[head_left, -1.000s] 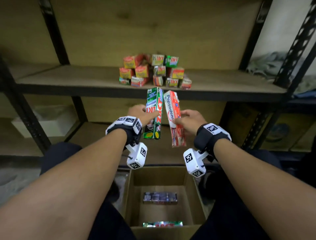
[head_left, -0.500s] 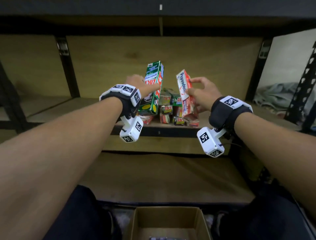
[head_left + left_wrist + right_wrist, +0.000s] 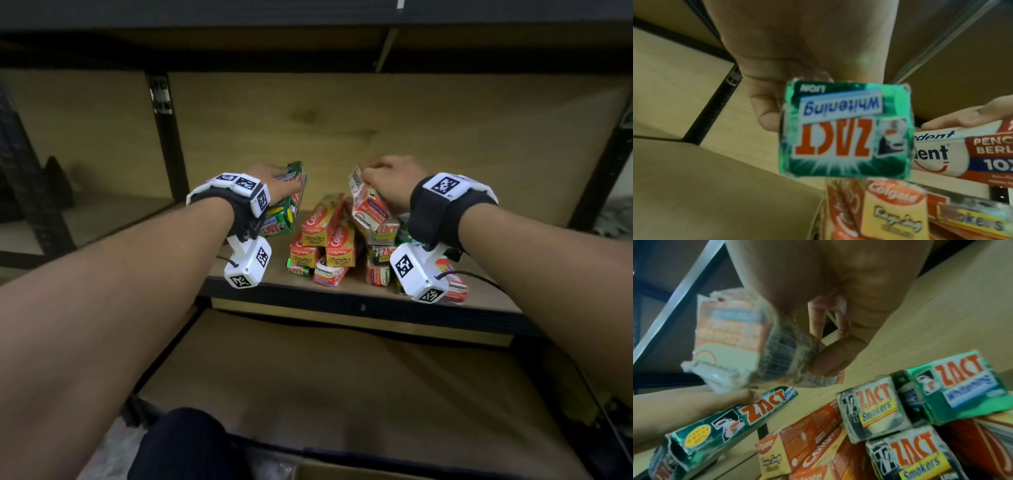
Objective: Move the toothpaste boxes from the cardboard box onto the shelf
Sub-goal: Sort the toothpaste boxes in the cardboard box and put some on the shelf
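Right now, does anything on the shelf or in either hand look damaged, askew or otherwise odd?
Yes. The red-and-white Pepsodent carton gripped in the right hand is crumpled, its end torn and ragged. The green Zact Whitening carton in the left hand has frayed edges. The stacked toothpaste boxes on the wooden shelf lean unevenly.

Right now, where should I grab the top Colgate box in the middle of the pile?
Probably pinch the top Colgate box across its long sides near the front end, reaching from the shelf front and above. It lies lengthwise with that end facing you and its top bare. The left hand with the green ZACT box and right hand with the Pepsodent box crowd both sides.
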The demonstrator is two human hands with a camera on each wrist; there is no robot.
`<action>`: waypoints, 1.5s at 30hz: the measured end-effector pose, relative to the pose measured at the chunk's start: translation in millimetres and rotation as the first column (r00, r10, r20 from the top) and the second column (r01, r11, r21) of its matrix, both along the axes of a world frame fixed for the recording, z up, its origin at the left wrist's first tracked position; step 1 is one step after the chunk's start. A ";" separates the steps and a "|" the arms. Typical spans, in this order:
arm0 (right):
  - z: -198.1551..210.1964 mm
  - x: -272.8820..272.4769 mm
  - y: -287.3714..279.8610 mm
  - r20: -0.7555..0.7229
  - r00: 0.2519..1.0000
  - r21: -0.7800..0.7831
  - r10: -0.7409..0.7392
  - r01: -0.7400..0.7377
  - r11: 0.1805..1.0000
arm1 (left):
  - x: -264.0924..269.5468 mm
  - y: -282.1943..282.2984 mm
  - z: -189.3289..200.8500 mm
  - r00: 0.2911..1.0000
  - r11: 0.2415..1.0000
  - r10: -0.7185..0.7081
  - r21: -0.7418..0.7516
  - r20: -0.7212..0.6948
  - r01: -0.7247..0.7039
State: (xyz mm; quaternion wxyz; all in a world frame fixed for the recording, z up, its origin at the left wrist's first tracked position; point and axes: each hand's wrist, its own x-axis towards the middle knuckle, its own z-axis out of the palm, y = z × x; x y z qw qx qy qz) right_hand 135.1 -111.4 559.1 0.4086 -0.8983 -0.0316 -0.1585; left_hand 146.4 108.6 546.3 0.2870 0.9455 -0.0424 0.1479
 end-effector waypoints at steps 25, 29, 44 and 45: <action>-22.3 73.8 24.9 -0.238 0.967 -0.441 -0.090 -0.025 0.897 | 87.7 15.4 -108.1 0.970 0.990 0.000 0.134 -0.242 0.033; -20.2 55.0 26.3 -0.246 0.967 -0.446 -0.062 -0.056 0.893 | 69.4 14.8 -103.2 0.974 0.986 0.018 0.164 -0.225 0.019; -59.1 -82.2 -19.9 -0.194 0.973 0.002 0.126 -0.128 0.992 | -47.5 15.7 -89.2 0.928 0.993 -0.100 -0.087 -0.358 0.074; -68.7 -88.1 -24.4 -0.227 0.966 -0.014 0.126 -0.132 0.991 | -55.8 12.1 -94.0 0.913 0.991 -0.124 -0.103 -0.390 0.090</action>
